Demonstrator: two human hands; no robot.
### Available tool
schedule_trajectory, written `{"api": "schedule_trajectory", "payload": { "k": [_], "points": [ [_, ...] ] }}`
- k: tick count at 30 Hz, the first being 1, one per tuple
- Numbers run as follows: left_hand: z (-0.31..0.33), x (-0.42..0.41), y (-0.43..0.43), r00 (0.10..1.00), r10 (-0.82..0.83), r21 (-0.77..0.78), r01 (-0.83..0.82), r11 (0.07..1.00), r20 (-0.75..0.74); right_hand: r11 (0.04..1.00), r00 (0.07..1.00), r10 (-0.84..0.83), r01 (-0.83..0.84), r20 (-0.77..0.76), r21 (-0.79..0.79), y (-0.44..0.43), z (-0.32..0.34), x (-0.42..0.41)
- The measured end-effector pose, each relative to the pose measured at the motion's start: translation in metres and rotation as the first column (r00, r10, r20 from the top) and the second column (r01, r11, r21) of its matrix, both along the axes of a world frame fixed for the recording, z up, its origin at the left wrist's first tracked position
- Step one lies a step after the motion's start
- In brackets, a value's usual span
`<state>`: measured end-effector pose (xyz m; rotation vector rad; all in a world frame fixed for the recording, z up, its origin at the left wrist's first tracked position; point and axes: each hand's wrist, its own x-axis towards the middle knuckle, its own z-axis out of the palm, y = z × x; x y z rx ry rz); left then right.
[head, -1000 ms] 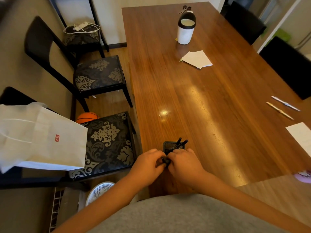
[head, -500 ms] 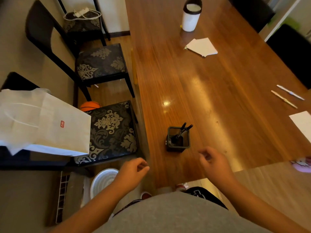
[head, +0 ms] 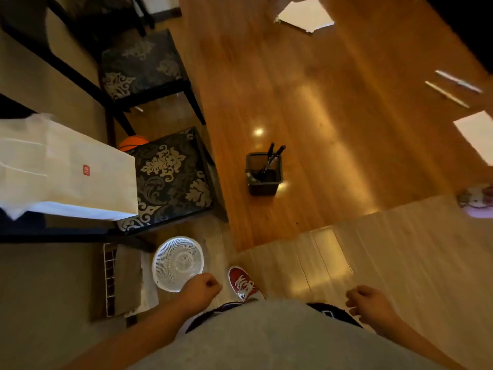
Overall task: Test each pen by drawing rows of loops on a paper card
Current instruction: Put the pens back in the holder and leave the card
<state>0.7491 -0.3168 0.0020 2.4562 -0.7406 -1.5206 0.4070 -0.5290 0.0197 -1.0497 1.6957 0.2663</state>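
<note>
A black square pen holder stands near the corner of the wooden table, with two black pens leaning in it. Two light-coloured pens lie on the table at the far right. Below them a white paper card is cut off by the right edge. My left hand and my right hand hang at waist level, off the table, fingers loosely curled and holding nothing. Both are well short of the holder.
Folded white paper lies at the table's far end. Two patterned chairs stand left of the table, with a white paper bag and a basketball. A white basket sits by my red shoe. A pink object shows at right.
Both hands let go of the pen holder, spread apart and dropped back to my waist. The view has tilted down and pulled away from the table.
</note>
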Motion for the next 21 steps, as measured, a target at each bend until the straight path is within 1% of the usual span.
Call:
{"api": "schedule_trajectory", "payload": {
  "k": [3,8,14,17,21],
  "points": [
    [0.001,-0.019,-0.017,1.000,-0.026,0.005,0.026,1.000,0.001,0.997,0.998,-0.061,0.062,-0.024,0.044,0.006,-0.007,-0.047],
    [0.006,-0.091,-0.078,0.979,-0.206,-0.002,0.206,0.979,-0.011,0.979,0.980,-0.198,0.199,-0.011,0.041,0.030,-0.010,-0.145],
    [-0.006,-0.196,-0.147,0.946,-0.311,-0.006,0.312,0.950,-0.091,0.901,0.905,-0.423,0.425,-0.043,0.088,0.060,-0.006,-0.261],
    [-0.014,-0.234,-0.173,0.929,-0.361,-0.010,0.361,0.932,-0.089,0.868,0.871,-0.489,0.491,-0.049,0.066,0.057,-0.006,-0.303],
    [-0.015,-0.263,-0.203,0.906,-0.421,0.009,0.422,0.907,-0.049,0.851,0.852,-0.524,0.524,-0.015,0.020,0.023,-0.007,-0.337]
  ]
}}
